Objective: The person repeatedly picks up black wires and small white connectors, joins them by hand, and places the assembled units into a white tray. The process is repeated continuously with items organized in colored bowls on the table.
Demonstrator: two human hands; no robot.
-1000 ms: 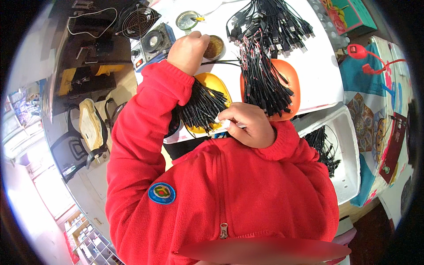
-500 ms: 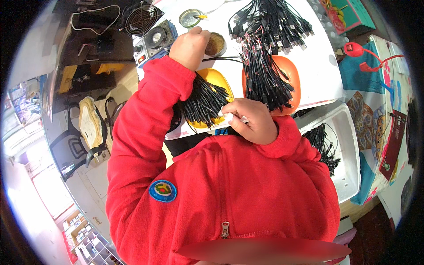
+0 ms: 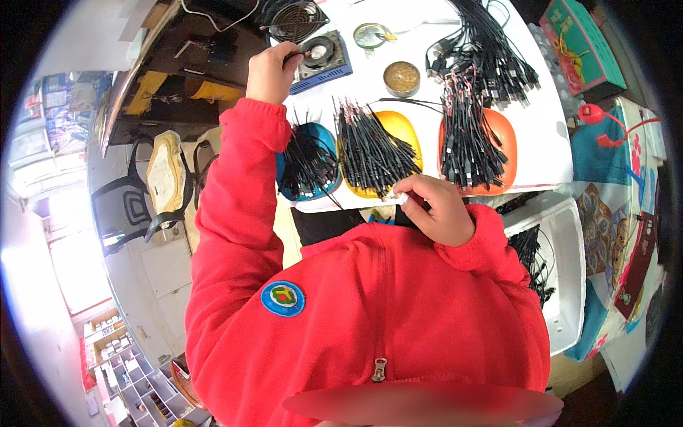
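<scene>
Two pinches here: the left hand [image 3: 270, 77], nearer the round-topped blue unit [image 3: 327, 62], aims a thin dark piece [image 3: 297, 54] at its three o'clock; the right hand [image 3: 439, 211], four o'clock, grips something white [image 3: 402, 198].

- how's the light?
- bright on the white bench [image 3: 542, 142], nearly washed out at far left, where glare pours in.
- sharpness?
- middle crisp; a reddish oval [image 3: 423, 406] along the bottom is blurred, edges bow, and corners fall black.
</scene>
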